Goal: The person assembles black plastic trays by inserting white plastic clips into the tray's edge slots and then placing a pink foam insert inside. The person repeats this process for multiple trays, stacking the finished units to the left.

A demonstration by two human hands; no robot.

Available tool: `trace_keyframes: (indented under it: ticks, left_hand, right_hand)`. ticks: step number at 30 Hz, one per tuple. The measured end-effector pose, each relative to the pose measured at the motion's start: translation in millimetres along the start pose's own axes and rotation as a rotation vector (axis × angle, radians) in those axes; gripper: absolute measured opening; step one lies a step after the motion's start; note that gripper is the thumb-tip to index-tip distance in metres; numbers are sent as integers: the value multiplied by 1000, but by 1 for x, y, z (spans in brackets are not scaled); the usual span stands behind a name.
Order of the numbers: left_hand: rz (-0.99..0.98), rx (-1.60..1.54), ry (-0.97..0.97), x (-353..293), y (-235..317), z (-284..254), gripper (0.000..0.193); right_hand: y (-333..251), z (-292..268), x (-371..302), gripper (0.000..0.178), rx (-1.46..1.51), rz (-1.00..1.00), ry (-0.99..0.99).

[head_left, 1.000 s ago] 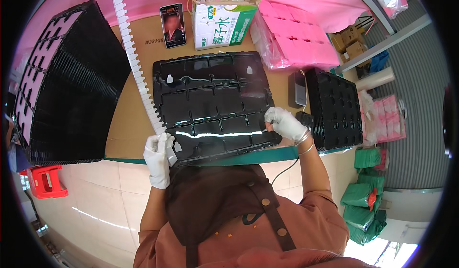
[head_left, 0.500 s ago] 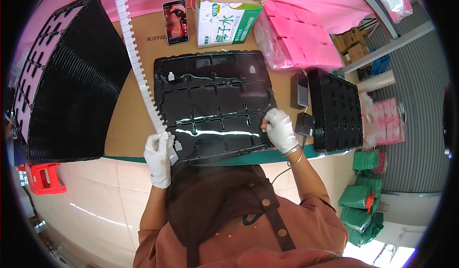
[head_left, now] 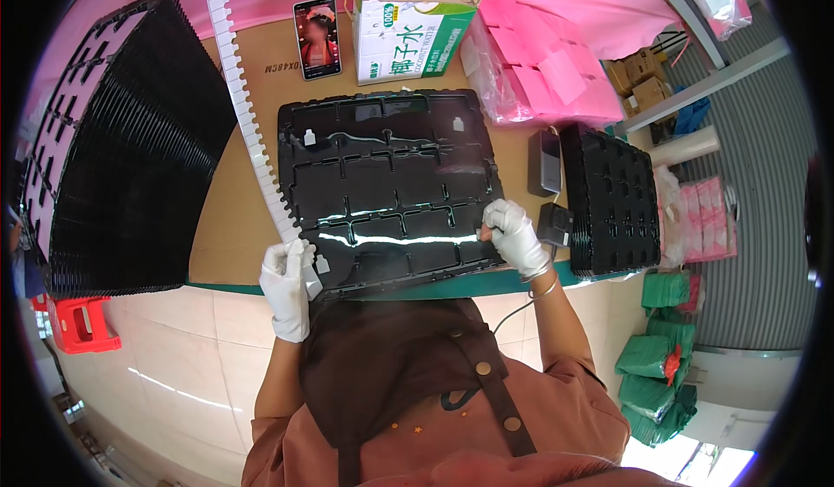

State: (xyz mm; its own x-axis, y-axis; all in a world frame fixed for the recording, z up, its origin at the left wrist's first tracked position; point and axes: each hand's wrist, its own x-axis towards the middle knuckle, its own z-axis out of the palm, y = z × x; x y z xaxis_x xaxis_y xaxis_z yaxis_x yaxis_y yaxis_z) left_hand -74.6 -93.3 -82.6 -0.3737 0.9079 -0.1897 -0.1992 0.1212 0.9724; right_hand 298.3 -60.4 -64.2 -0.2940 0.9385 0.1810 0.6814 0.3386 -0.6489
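A black plastic tray (head_left: 391,178) with moulded compartments lies in front of me on the cardboard. Small white bottle-shaped stickers show on it at the far left (head_left: 309,137), the far right (head_left: 458,125) and the near left (head_left: 322,264). My left hand (head_left: 285,287), in a white glove, is closed on the lower end of a long white notched strip (head_left: 248,131) at the tray's near left corner. White-gloved too, with bare fingertips, my right hand (head_left: 512,233) is pinched over the near right corner; a tiny white piece seems to be at its fingertips.
A tall stack of black trays (head_left: 139,157) stands left, a smaller one (head_left: 612,200) right. Beyond the tray are a phone (head_left: 317,39), a carton (head_left: 400,39) and pink sheets (head_left: 556,66). A power bank (head_left: 545,164) and a corded adapter (head_left: 554,224) lie beside the right stack.
My right hand has shifted slightly rightward at the tray's near right corner. Some sheets on the pink pile have lifted. My left hand stays closed on the strip.
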Motion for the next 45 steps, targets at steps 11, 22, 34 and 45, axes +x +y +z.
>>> trace_keyframes:
  ticks: [11, 22, 34, 45]
  left_hand:
    - [-13, -18, -2, 0, 0, 0, 11]
    - [10, -3, -5, 1, -4, -2, 11]
    - [8, -10, -12, 1, -5, -3, 11]
    - [7, -2, -8, 1, -3, -2, 9]
  right_hand:
    - [-9, -17, 9, 19, 82, 147, -72]
    - [-11, -7, 11, 20, -205, 92, -121]
    - [-18, -5, -1, 16, -183, 189, -27]
    - [-20, -3, 6, 9, -238, 287, -78]
